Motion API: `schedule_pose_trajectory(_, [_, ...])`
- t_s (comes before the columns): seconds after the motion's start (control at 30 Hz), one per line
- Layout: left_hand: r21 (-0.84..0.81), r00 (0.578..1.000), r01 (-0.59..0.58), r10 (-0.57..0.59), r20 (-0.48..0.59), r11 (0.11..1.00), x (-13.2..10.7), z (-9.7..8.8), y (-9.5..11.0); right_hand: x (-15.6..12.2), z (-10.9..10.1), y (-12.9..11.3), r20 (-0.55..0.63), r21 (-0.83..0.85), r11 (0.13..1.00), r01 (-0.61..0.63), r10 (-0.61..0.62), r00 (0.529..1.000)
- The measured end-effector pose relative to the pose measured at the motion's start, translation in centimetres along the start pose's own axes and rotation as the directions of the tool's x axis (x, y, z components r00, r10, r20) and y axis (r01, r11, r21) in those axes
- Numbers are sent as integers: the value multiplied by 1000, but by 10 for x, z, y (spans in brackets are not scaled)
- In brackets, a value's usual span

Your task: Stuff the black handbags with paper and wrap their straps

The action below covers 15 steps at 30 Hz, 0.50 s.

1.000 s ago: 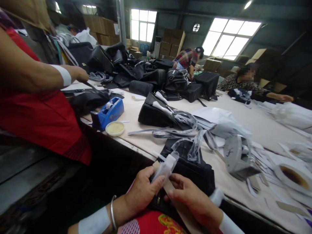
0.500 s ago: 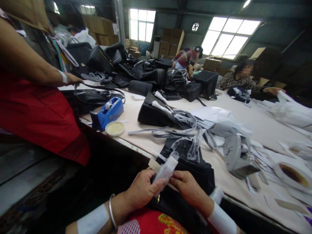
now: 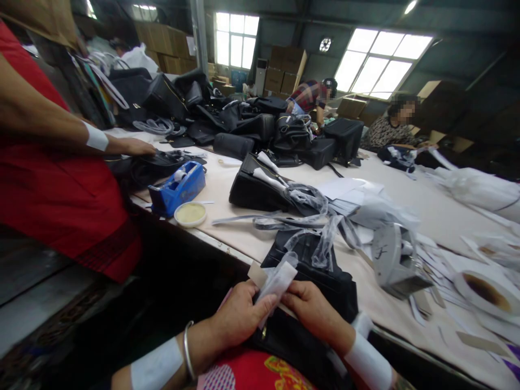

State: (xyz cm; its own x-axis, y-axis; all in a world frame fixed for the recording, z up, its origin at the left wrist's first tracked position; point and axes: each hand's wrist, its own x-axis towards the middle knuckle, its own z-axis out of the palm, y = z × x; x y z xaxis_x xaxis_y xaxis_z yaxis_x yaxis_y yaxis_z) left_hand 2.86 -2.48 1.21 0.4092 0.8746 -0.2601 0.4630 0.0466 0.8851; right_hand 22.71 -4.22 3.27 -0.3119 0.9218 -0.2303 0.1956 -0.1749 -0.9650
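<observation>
My left hand (image 3: 239, 317) and my right hand (image 3: 314, 311) meet low in the head view, both pinched on a clear plastic-wrapped strip (image 3: 278, 280) that sticks up between them. A tan paper strip (image 3: 257, 273) lies behind it. Under both hands lies a black bag (image 3: 320, 276), hanging over the table edge onto my lap. Each of my wrists has a white band, and a metal bangle sits on the left one.
A person in red (image 3: 60, 189) stands at left, a hand on a black bag (image 3: 162, 162). A blue tape dispenser (image 3: 179, 187), a small dish (image 3: 190, 213), another black bag (image 3: 260, 187), plastic wraps (image 3: 312, 216), a grey dispenser (image 3: 396, 260) and tape rolls (image 3: 485, 290) lie on the table. Two people work at the far end.
My right hand has slid up from the tan strip to pinch the wrapped strip beside my left hand. The person in red lowered a hand onto the bag.
</observation>
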Motion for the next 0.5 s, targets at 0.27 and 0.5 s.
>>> schedule_pose_trajectory(0.27, [-182,997,-51,62,53,982,2,-2,2,-48,-45,-13,169,42,993,-107,98,981])
schedule_pose_trajectory(0.5, [-194,998,-33,44,55,980,1,-1,2,-50,-52,-60,288,-293,956,33,55,956])
